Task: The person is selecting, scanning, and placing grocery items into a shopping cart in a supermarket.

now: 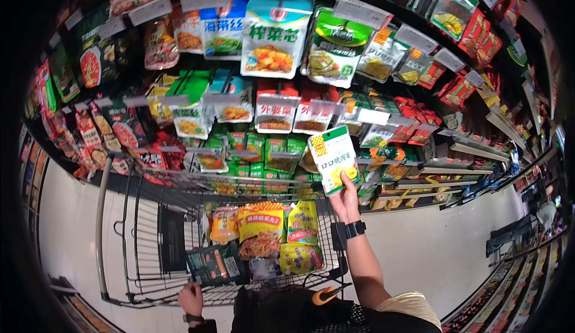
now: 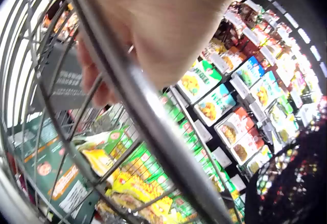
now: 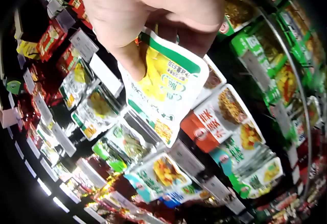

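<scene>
My right hand pinches a flat white-and-green packet of pickled mustard in front of the shelves, thumb across its yellow printed area. Seen from the right wrist, the thumb presses one face of the packet while the other fingers lie behind it. My left hand is low at the near rim of a wire shopping cart, its fingers loosely curled with nothing held. In the left wrist view the cart's thick metal rail crosses in front of this hand and partly hides the fingers.
Inside the cart lie a large yellow-and-red food bag, yellow packets, an orange packet and a dark green bag. Shelves ahead hang full of pickle pouches behind price tags. Pale floor extends to the right.
</scene>
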Demonstrator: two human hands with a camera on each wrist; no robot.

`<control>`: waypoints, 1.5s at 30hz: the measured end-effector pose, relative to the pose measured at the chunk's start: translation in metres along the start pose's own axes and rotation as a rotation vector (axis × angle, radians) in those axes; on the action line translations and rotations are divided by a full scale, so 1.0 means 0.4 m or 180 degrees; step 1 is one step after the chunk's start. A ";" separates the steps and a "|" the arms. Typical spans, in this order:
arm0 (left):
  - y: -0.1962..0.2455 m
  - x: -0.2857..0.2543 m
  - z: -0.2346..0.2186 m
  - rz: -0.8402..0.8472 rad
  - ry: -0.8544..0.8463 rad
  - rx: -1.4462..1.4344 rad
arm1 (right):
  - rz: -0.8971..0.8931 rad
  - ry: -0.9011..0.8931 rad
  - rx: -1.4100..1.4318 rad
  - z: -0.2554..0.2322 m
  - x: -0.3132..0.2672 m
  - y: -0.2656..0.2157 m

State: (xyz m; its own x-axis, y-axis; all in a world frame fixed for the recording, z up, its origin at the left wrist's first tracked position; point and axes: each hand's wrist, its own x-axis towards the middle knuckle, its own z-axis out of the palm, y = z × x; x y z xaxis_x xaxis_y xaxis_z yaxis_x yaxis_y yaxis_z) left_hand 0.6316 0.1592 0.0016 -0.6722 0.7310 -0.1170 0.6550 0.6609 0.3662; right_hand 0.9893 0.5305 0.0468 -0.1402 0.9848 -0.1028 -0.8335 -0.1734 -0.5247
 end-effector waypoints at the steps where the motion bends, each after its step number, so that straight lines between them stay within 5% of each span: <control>1: 0.011 0.004 -0.019 0.0096 -0.0194 -0.0303 | 0.0096 0.0011 -0.0144 0.024 -0.041 0.013; 3: 0.099 0.011 -0.067 0.0689 0.0428 -0.0475 | 0.0398 -0.0047 -0.0276 0.036 -0.103 0.038; 5: 0.221 0.027 -0.159 0.1244 0.0433 -0.1043 | 0.0409 -0.0089 -0.0279 0.063 -0.164 0.081; 10: 0.467 0.062 -0.259 0.1379 -0.0873 -0.2189 | 0.0622 -0.0234 -0.0133 0.172 -0.275 0.138; 14: 0.566 0.071 -0.178 0.1661 -0.0871 -0.2667 | 0.0785 -0.0385 0.0075 0.255 -0.339 0.185; 16: 0.613 0.068 -0.155 0.1658 -0.1520 -0.2980 | 0.0638 -0.0410 0.0093 0.272 -0.346 0.186; 19: 0.629 0.080 -0.058 0.1514 -0.1128 -0.3531 | 0.0478 -0.0402 0.0005 0.265 -0.350 0.185; 23: 0.642 0.068 -0.091 0.1422 -0.1498 -0.4159 | 0.0417 -0.0460 -0.0650 0.236 -0.346 0.170; 39: 0.606 0.099 -0.129 0.1482 -0.2083 -0.4103 | 0.0807 -0.1133 -0.2169 0.190 -0.340 0.089; 45: 0.602 0.108 -0.106 0.1726 -0.1669 -0.3542 | 0.0616 -0.1212 -0.2533 0.174 -0.337 0.083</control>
State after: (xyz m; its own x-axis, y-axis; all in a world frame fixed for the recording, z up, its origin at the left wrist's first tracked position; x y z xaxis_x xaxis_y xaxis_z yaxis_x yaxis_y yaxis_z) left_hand 0.7458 0.3428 0.1239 -0.0448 0.9984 0.0352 -0.0002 -0.0353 0.9994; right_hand 0.9433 0.3930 0.1020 -0.5249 0.8503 -0.0374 -0.1804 -0.1541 -0.9714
